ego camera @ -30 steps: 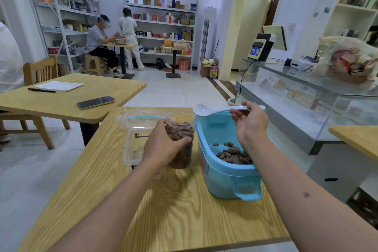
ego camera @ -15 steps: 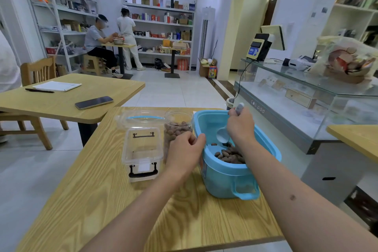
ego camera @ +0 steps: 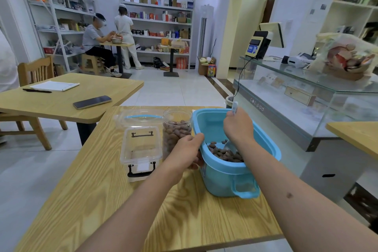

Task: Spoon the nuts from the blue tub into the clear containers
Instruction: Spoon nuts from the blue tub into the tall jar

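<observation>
On the near wooden table (ego camera: 102, 200) the blue tub (ego camera: 229, 178) sits at the right, with brown nuts (ego camera: 225, 153) lying in its bottom. The right hand (ego camera: 238, 127) reaches down into it, fingers curled round the handle of a white spoon (ego camera: 234, 107); the handle's tip pokes up above the knuckles, and the bowl is down among the nuts, partly hidden by the wrist. Just left of the tub stands a clear jar (ego camera: 177, 129), well filled with nuts. The left hand (ego camera: 187, 154) wraps round the jar's lower front, against the tub's rim, covering that part of the jar. Left of the jar, touching or nearly so, is a clear box (ego camera: 141, 149) with black clasps, and behind it a clear lid (ego camera: 141, 117) with a blue strip.

On the next table (ego camera: 61, 106) to the left lie a dark phone (ego camera: 92, 102), a pen (ego camera: 36, 90) and a pad of paper (ego camera: 54, 85), with a wooden chair (ego camera: 34, 69) behind. To the right runs a glass counter (ego camera: 306, 96) bearing a payment terminal (ego camera: 257, 44). At the far shelves (ego camera: 161, 24) one person (ego camera: 95, 45) sits at a small table and another (ego camera: 124, 35) stands.
</observation>
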